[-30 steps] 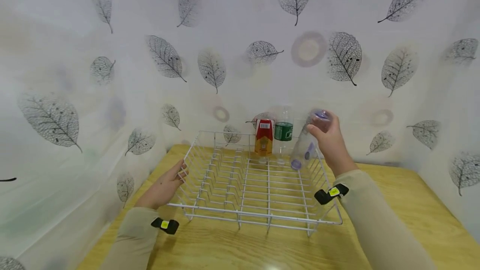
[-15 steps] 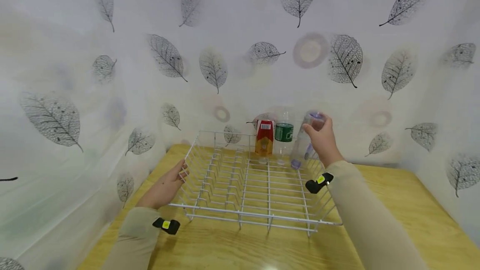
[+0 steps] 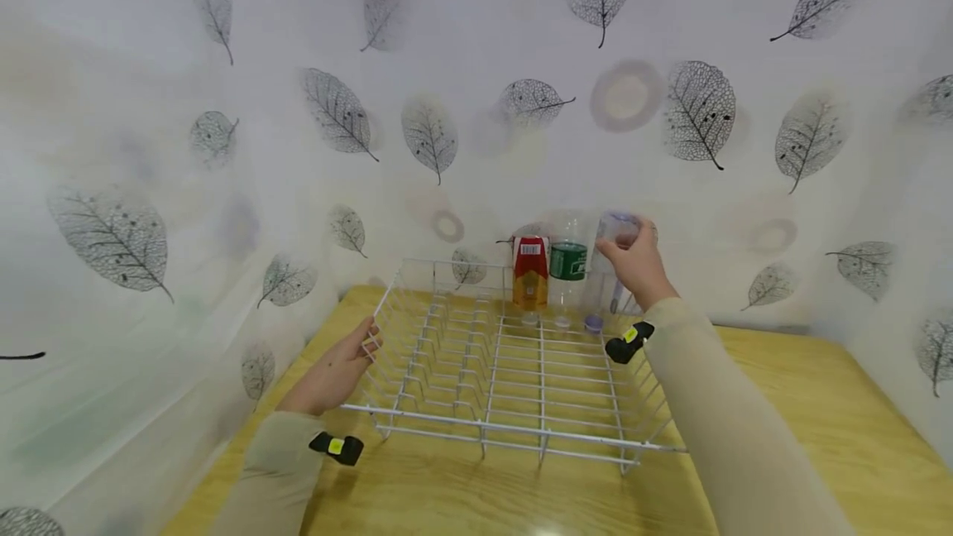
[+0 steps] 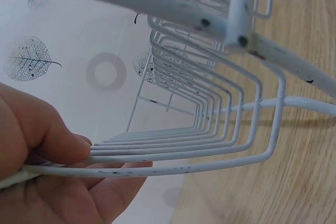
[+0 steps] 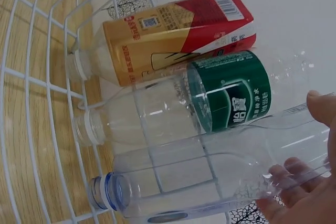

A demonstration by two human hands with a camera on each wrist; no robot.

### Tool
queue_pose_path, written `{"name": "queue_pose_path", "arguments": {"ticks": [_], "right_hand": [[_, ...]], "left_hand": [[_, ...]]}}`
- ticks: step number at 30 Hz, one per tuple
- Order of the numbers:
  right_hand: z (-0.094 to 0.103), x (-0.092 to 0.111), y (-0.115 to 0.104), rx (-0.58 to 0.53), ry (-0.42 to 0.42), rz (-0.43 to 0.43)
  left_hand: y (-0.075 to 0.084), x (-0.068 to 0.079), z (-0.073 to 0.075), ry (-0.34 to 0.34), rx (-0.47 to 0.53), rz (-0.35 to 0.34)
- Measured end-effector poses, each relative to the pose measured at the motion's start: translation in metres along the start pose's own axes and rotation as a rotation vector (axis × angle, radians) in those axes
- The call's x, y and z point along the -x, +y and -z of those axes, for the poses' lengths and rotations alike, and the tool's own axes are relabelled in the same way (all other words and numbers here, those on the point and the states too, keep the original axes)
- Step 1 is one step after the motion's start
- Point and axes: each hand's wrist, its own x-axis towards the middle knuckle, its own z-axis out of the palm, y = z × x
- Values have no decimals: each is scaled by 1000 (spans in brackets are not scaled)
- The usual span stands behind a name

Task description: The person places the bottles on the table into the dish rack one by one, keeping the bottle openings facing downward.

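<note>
My left hand (image 3: 331, 375) grips the left side of a white wire dish rack (image 3: 514, 428). In the left wrist view, its thumb (image 4: 58, 140) lies over a side wire and the fingers pass beneath. My right hand (image 3: 639, 265) holds a clear plastic bottle (image 5: 178, 174) near its base, neck down, at the rack's back right. The bottle's blue-purple neck (image 5: 109, 191) meets the rack's wires. Beside it, also neck down, stand a clear bottle with a green label (image 5: 231, 90) and a bottle with a red and gold label (image 5: 178, 38).
The rack rests on a yellow wood-grain table (image 3: 789, 412). Rows of bent wire prongs (image 3: 465, 366) fill its left half. Behind and at the sides hangs a pale sheet (image 3: 476, 48) printed with leaves.
My right hand has moved left with the clear bottle, which has gone from tilted to nearly upright beside the green-labelled one. The left hand keeps its grip on the rack.
</note>
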Motion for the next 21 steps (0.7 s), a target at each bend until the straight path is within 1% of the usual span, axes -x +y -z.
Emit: {"name": "queue_pose_path", "arguments": {"ticks": [4, 7, 12, 15, 18, 21], "right_hand": [[0, 1, 2, 37, -38, -47], [0, 3, 4, 49, -50, -75], [1, 6, 4, 73, -60, -74], [4, 8, 2, 89, -59, -69], [9, 11, 1, 93, -61, -63], [16, 15, -1, 107, -70, -49]], "left_hand": [[2, 0, -1, -5, 20, 7], [3, 2, -2, -9, 23, 15], [4, 4, 0, 0, 14, 20], [4, 4, 1, 0, 8, 8], [4, 3, 3, -6, 4, 2], [4, 1, 5, -13, -25, 3]]}}
